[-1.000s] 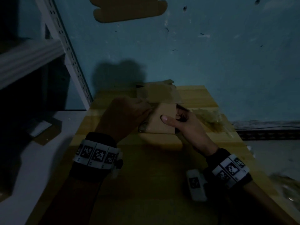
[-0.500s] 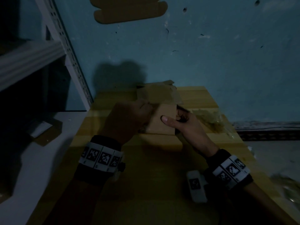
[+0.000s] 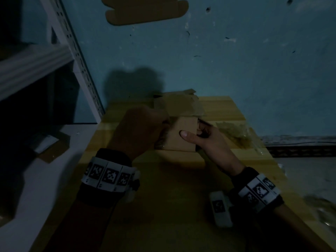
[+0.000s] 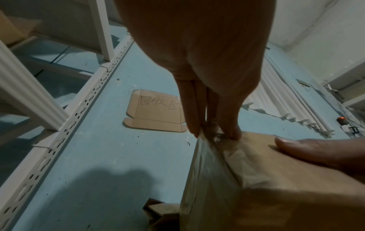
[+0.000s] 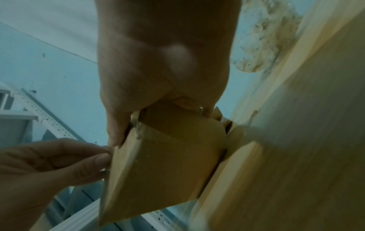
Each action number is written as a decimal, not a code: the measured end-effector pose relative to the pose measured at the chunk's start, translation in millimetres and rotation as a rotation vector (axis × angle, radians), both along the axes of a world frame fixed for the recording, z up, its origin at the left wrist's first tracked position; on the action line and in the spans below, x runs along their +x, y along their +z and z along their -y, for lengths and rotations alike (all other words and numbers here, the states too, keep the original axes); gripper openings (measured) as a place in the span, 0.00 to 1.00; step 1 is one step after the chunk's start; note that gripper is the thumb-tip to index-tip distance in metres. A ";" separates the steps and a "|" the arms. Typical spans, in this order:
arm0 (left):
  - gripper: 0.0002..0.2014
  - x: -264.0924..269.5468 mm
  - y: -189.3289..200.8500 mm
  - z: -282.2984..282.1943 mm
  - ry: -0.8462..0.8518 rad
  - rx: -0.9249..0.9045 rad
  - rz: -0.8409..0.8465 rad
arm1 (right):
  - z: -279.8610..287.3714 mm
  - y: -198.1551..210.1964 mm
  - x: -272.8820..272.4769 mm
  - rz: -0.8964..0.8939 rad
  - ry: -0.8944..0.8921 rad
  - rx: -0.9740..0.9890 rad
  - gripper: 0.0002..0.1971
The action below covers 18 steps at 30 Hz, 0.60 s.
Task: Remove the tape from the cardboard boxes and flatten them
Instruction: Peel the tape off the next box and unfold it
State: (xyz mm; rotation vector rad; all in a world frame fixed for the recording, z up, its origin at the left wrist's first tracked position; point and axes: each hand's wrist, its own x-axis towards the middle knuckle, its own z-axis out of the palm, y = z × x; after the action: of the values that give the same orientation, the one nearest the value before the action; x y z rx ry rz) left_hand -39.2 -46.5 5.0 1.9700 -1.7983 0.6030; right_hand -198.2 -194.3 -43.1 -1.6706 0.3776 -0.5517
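A small brown cardboard box (image 3: 183, 135) is held upright just above the wooden table (image 3: 163, 206). My right hand (image 3: 195, 132) grips it, thumb (image 3: 187, 134) flat on the near face and the other fingers behind the right side. My left hand (image 3: 166, 122) pinches clear tape (image 4: 207, 168) that runs down the box's left edge. In the left wrist view the fingertips (image 4: 233, 132) nip the tape at the box's (image 4: 286, 187) top corner. The right wrist view shows the box (image 5: 168, 164) in my right hand, with the left hand (image 5: 104, 159) at its left edge.
A second, partly opened cardboard box (image 3: 178, 104) stands behind against the blue wall. A crumpled heap of peeled tape (image 3: 234, 131) lies on the table to the right. A flat cardboard piece (image 4: 156, 115) hangs on the wall. A white metal rack (image 3: 76, 51) stands at left.
My left hand has shifted slightly at the box's left edge, still pinching there. The right hand and the box have stayed in place.
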 end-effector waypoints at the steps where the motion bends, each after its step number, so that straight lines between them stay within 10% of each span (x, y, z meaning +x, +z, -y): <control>1: 0.15 -1.0 0.4 0.3 0.013 0.006 0.022 | -0.1 -0.2 0.0 0.001 -0.001 0.004 0.18; 18: 0.02 -15.9 7.1 -5.1 0.040 0.020 0.188 | 2.9 -6.8 2.8 -0.003 0.003 0.015 0.16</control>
State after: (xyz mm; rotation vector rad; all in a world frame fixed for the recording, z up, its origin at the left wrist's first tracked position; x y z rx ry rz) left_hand -55.1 -41.4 12.1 2.0251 -1.8840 0.8107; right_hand -195.4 -197.2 -49.9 -1.6575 0.3802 -0.5426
